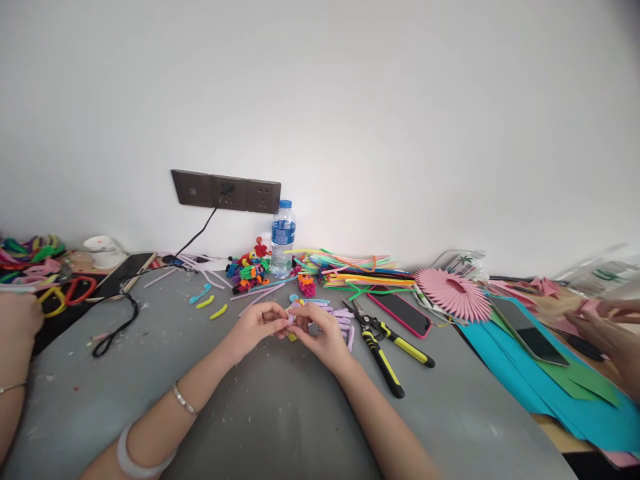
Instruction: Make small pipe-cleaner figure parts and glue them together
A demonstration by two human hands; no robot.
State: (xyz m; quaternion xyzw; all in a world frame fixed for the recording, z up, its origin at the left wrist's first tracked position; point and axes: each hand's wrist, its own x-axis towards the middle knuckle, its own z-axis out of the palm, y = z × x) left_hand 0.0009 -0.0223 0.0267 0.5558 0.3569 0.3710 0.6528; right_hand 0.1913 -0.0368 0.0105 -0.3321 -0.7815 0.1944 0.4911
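Note:
In the middle of the table, my left hand (260, 327) and my right hand (321, 333) meet, thumbs and fingertips pinched together on a small lavender pipe cleaner piece (290, 320). The fingers cover most of it, so its shape is unclear. Several short, folded lavender pipe cleaner pieces (345, 321) lie beside and behind my right hand. Left of my left hand rest folded yellow pipe cleaner pieces (219, 312) and a blue one (200, 293). Cutters with yellow-and-black handles (383, 357) lie spread open to the right of my right hand.
A water bottle (283, 240) stands by the wall near bundled pipe cleaners (350, 270) and colourful fuzzy figures (250, 270). A pink-edged phone (400, 311) and a pink paper fan (453, 295) lie right. A black cable (133, 313) crosses left. Other people's hands (613, 327) show at both sides.

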